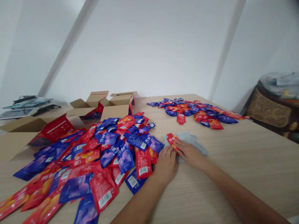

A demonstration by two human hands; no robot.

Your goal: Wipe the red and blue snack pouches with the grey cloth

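Note:
A small red sachet [171, 138] with white lettering and an orange picture lies over a crumpled grey cloth [192, 140] on the table. My right hand [188, 152] reaches over the sachet from the right, its fingers closed together on the lower part. From the left, my left hand [167, 164] is closed at the sachet's bottom edge, fingers bent and thumb hidden. Just left of that hand is a big loose heap of red and blue sachets [125, 158], some showing barcodes.
A second pile of red and blue sachets [184, 107] lies at the table's far side, a single red sachet [181, 118] before it. Several open cardboard boxes [118, 109] stand at the back left. Beyond the table's right edge is a brown patterned chair [268, 109] with bags on it.

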